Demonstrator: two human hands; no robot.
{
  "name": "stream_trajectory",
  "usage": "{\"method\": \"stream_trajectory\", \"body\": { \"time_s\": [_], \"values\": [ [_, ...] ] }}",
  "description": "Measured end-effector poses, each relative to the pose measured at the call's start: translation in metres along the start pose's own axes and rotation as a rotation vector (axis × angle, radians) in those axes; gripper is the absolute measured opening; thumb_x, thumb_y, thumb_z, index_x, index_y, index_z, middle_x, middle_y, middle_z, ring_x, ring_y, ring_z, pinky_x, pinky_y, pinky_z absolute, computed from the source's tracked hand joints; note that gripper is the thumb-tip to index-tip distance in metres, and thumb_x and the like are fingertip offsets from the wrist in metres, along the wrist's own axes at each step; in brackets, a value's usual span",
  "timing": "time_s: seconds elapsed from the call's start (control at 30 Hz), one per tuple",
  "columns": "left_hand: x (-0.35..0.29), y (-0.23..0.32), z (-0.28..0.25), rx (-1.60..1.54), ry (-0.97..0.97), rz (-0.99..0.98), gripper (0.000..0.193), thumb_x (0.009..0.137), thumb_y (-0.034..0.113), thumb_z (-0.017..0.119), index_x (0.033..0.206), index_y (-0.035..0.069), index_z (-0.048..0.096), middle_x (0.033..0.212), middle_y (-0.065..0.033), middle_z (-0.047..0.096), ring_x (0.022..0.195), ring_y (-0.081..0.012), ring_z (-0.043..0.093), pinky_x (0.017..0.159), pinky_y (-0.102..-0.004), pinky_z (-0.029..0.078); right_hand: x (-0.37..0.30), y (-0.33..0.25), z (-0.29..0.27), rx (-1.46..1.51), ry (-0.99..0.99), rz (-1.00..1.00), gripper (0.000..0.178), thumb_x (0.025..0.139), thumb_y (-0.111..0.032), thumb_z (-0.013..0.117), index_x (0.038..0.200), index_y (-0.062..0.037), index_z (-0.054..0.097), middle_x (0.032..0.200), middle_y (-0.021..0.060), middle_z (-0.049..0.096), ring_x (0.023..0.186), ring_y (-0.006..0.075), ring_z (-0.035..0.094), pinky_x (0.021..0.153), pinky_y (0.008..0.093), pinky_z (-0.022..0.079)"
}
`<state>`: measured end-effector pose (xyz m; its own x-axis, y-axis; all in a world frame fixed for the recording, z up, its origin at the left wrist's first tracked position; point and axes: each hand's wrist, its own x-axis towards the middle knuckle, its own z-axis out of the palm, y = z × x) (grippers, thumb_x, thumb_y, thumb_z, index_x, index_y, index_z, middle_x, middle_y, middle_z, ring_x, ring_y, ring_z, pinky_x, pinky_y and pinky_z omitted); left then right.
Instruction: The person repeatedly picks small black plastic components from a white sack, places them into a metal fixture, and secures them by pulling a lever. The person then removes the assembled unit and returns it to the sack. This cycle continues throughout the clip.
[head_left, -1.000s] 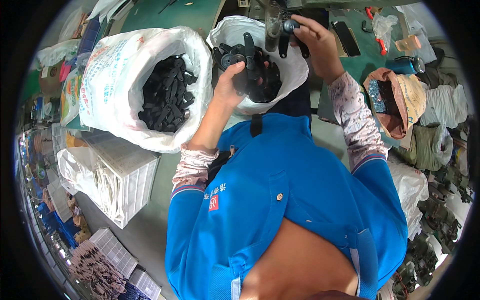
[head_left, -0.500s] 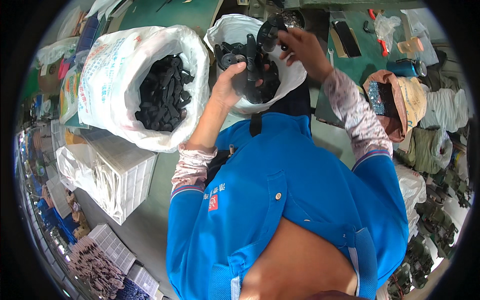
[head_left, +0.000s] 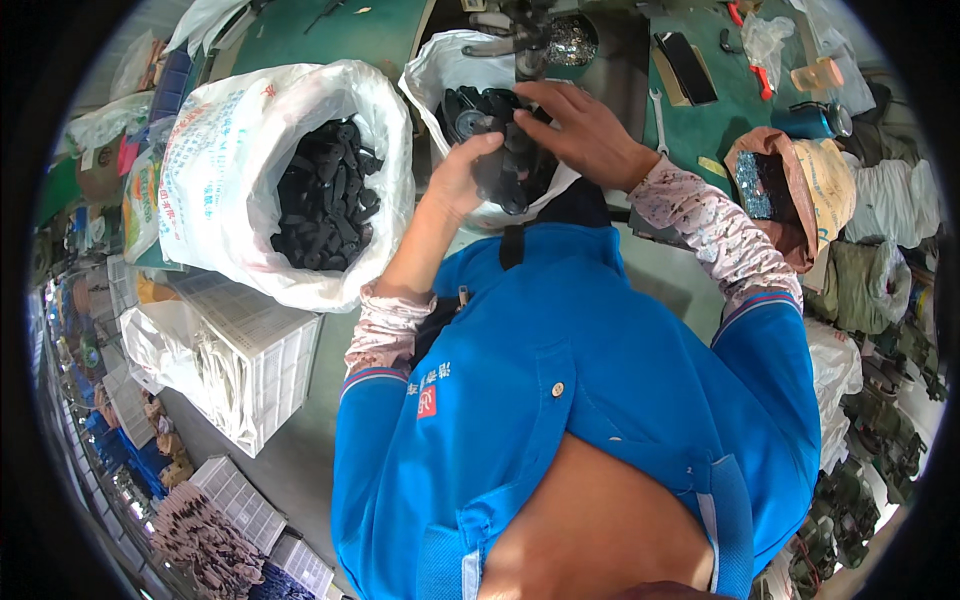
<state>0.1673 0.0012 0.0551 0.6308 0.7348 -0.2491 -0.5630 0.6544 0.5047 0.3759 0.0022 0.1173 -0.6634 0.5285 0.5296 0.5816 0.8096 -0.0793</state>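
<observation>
My left hand is closed around black plastic parts, its thumb on top, at the near side of a white bag. More black parts lie heaped in that bag behind the hand. My right hand comes in from the right, palm down, with fingers stretched and apart. Its fingertips are at the black parts beside my left hand; whether they touch is hard to see. A dark metal machine head stands just beyond. Next to it is a round dish of small shiny metal pieces.
On the left stands a large white sack full of black parts. A white plastic crate sits below it. To the right lie a phone, a wrench, a blue bottle and a brown bag of small metal pieces.
My right hand has let go of the black piece it held by the machine and moved nearer, its fingers now stretched. My left hand has shifted slightly, still holding black parts.
</observation>
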Motion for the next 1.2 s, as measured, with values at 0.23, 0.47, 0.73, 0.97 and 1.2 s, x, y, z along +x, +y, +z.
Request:
{"method": "stream_trajectory", "body": {
  "time_s": [0.23, 0.47, 0.73, 0.97, 1.2],
  "values": [
    [-0.004, 0.005, 0.005, -0.07, -0.051, 0.006, 0.054, 0.076, 0.027, 0.063, 0.124, 0.007, 0.049, 0.119, -0.0145, 0.057, 0.103, -0.0298, 0.058, 0.068, -0.0334, 0.049, -0.023, -0.001, -0.01, 0.597, 0.003, 0.444, 0.031, 0.09, -0.006, 0.051, 0.12, -0.0064, 0.054, 0.112, 0.0115, 0.052, 0.093, 0.0226, 0.057, 0.079, 0.0337, 0.048],
    [-0.009, 0.007, 0.008, -0.089, -0.187, -0.097, 0.052, 0.079, 0.024, 0.058, 0.126, 0.005, 0.045, 0.109, -0.0237, 0.058, 0.101, -0.034, 0.06, 0.057, -0.0326, 0.052, -0.016, -0.01, -0.003, 1.122, -0.153, 0.629, 0.033, 0.095, -0.015, 0.048, 0.128, -0.0096, 0.05, 0.099, 0.0052, 0.054, 0.078, 0.0097, 0.053, 0.069, 0.024, 0.046],
    [-0.013, 0.008, 0.011, 0.004, -0.04, 0.024, 0.053, 0.078, 0.027, 0.06, 0.125, 0.007, 0.046, 0.121, -0.0179, 0.055, 0.108, -0.0338, 0.057, 0.067, -0.0368, 0.053, -0.01, -0.012, -0.009, 1.018, -0.096, 0.692, 0.029, 0.091, -0.011, 0.056, 0.12, -0.0051, 0.054, 0.088, 0.0012, 0.061, 0.078, 0.0079, 0.059, 0.065, 0.0228, 0.045],
    [-0.008, 0.012, 0.006, -0.118, -0.043, 0.115, 0.05, 0.081, 0.023, 0.061, 0.126, 0.011, 0.044, 0.13, -0.0177, 0.045, 0.119, -0.0337, 0.047, 0.074, -0.0377, 0.054, 0.012, 0.032, -0.023, 0.992, 0.273, 0.708, 0.026, 0.088, -0.009, 0.061, 0.113, 0.0008, 0.059, 0.082, 0.0047, 0.063, 0.071, 0.0106, 0.062, 0.059, 0.0214, 0.05],
    [-0.003, 0.013, 0.011, -0.148, -0.004, 0.121, 0.047, 0.084, 0.029, 0.059, 0.126, 0.013, 0.046, 0.132, -0.0169, 0.045, 0.114, -0.0323, 0.05, 0.074, -0.0363, 0.051, 0.04, 0.055, -0.018, 0.907, 0.051, 0.944, 0.023, 0.089, -0.019, 0.058, 0.102, 0.0006, 0.061, 0.069, 0.0047, 0.062, 0.048, 0.0075, 0.052, 0.045, 0.0201, 0.042]
  ]
}}
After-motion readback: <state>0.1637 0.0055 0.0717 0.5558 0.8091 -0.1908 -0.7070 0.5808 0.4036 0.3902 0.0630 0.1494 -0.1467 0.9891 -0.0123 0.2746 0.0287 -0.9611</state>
